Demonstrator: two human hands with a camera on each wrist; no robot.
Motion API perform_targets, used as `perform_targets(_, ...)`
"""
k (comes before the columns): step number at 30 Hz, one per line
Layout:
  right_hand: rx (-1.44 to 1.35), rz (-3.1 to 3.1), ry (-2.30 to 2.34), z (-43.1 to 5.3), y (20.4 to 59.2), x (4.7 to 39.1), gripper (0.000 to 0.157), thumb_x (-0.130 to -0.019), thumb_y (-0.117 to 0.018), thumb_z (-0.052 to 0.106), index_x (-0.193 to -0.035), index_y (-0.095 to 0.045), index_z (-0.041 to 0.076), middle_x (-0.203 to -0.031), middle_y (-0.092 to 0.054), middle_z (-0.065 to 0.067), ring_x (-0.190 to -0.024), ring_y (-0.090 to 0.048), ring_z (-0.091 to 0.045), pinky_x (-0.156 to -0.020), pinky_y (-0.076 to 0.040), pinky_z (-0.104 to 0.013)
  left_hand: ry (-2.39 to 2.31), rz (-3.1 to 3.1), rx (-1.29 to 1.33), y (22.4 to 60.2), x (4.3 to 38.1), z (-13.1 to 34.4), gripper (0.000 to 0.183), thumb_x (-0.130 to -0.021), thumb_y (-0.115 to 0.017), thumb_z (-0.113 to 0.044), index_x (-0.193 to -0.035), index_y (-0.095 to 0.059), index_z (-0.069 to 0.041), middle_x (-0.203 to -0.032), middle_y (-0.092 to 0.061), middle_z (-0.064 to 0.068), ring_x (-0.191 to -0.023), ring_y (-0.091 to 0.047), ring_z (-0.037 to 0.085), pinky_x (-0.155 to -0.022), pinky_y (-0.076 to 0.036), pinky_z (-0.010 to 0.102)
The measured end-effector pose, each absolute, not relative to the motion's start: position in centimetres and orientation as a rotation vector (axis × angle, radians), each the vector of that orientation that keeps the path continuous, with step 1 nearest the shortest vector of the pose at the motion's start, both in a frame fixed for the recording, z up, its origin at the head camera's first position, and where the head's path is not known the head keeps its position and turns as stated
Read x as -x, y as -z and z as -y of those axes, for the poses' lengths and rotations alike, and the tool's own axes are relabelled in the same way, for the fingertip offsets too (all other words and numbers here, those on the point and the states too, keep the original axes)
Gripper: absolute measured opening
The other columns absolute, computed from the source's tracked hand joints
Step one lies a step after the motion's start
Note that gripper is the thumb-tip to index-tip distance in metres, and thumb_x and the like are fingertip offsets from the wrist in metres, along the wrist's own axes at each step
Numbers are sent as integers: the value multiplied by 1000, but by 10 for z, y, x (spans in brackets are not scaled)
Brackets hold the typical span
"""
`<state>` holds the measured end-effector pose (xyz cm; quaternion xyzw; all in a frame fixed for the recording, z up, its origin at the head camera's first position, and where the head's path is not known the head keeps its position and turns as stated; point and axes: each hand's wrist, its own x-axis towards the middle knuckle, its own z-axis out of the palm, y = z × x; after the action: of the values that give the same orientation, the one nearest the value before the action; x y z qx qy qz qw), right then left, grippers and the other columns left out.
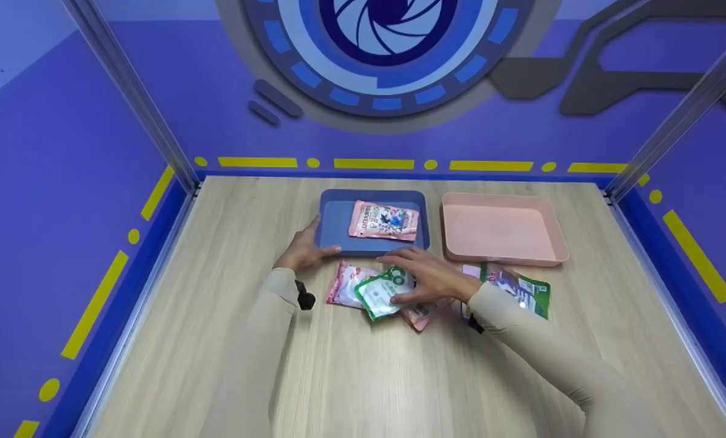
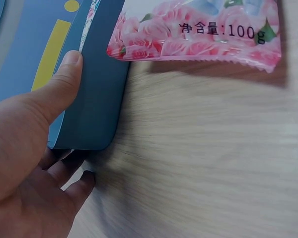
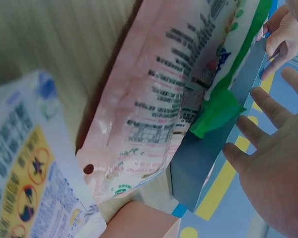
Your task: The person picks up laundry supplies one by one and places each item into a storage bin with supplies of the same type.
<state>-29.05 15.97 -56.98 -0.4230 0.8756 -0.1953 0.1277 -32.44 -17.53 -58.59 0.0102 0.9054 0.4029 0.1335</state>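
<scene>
At the front left corner of a blue tray (image 1: 332,228), my left hand (image 1: 303,248) holds the tray. Its thumb (image 2: 67,74) lies on the front wall, while the other fingers bend around the left side. A pink pouch (image 1: 384,220) lies inside this tray. My right hand (image 1: 433,275) hovers with spread fingers over a green-and-white packet (image 1: 378,297). In the right wrist view, its fingers (image 3: 268,106) extend beside the packet's green end. That packet overlaps a pink rose-patterned bag (image 1: 343,286) and a pink pouch (image 1: 418,317), partly hidden by the hand.
A pink tray (image 1: 503,228) stands right of the blue one. In front of it lies a purple-and-green packet (image 1: 533,295), partly covered by my right sleeve. Purple panels wall in the wooden table (image 1: 363,383) at the back and sides.
</scene>
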Motion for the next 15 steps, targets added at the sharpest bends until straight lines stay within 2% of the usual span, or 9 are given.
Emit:
perform_targets(9,1291,-2511,601,-158,573,282,95,-81,-71,73,-160,-37,32,-160,-39,4,-149,-34,-26,-117,-32,-59,-1154,-2612,18,586,325,174,107,-93,-76,-41,-167,-4,-13,-170,-15,17,-156,-16,33,-126,-18,46)
perform_targets(15,1266,-2478,582,-161,577,280,99,-79,-74,72,-162,-32,35,-165,-34,1,-151,-29,-29,-119,-25,-61,-1164,-2611,22,586,325,174,106,-93,-77,-38,-167,-5,-12,-170,-16,17,-156,-17,34,-126,-17,46)
